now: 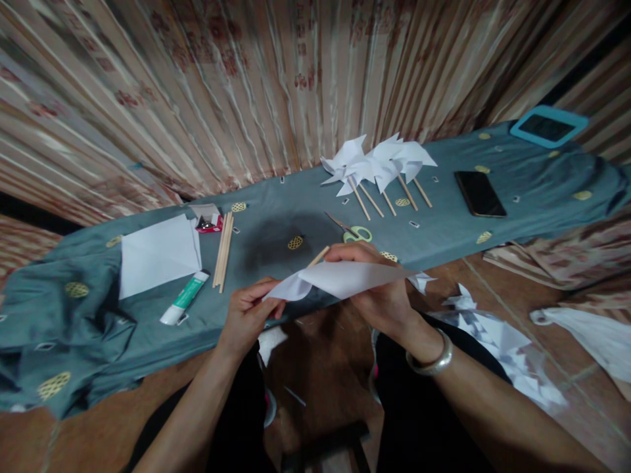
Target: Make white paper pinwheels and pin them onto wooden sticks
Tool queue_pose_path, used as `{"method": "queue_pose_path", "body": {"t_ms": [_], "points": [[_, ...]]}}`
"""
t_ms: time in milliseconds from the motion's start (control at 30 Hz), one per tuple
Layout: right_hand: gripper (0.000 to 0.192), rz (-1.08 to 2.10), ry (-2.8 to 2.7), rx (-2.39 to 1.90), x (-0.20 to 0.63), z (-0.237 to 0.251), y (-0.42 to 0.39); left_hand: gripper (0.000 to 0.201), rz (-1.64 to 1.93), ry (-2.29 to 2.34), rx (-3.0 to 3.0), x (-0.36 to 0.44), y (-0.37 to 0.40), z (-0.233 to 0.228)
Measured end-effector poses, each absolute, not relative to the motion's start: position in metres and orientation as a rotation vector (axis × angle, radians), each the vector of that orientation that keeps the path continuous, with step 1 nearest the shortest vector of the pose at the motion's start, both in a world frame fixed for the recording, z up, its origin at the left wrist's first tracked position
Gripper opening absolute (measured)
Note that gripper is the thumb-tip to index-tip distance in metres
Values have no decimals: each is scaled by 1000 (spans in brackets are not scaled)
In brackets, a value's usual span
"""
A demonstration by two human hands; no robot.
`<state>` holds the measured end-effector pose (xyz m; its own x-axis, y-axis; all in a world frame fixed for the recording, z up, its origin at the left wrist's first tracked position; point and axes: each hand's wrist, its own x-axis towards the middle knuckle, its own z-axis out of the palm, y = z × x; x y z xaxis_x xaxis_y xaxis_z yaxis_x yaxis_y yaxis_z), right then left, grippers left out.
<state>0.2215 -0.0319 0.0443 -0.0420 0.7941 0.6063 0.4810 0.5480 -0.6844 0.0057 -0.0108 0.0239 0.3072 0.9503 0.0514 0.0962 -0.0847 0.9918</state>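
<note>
**Paper sheet folded between two hands at table's near edge**

The paper sheet [345, 277] was held above the near edge of a cloth-covered table [276, 197], near its middle, pinched at both ends. The fingers of the left hand [249, 312] were closed on the sheet's curled left corner, thumb against fingertips. The right hand [379, 289] gripped the sheet from over its far edge, fingers curled over the top and palm beneath; a wooden stick [318, 256] poked out just behind those fingers, though whether the hand held it could not be told. A silver bangle [431, 358] sat on the right wrist.

Just beyond the right hand, green-handled scissors [352, 231] lay on the cloth. Toward the table's far edge, a cluster of finished white paper pinwheels [377, 164] on sticks rested side by side. A dark phone [480, 194] lay to their right, and a blue-cased tablet [548, 126] occupied the far right corner. On the left half of the table sat a stack of white paper [158, 253], a green-and-white glue tube [185, 299] near the front edge, a bundle of bare sticks [224, 249] and a small red box [210, 225]. Paper scraps [497, 341] littered the floor at the right.
</note>
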Motion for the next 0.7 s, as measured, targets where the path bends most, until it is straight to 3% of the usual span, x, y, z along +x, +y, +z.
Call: {"method": "queue_pose_path", "body": {"t_ms": [433, 700], "points": [[23, 433, -1641, -1087, 221, 41, -32, 33, 1010, 1020, 1478, 4, -9, 22], [21, 626, -1540, -1072, 220, 32, -34, 40, 1106, 1050, 1890, 2, -10, 41]]}}
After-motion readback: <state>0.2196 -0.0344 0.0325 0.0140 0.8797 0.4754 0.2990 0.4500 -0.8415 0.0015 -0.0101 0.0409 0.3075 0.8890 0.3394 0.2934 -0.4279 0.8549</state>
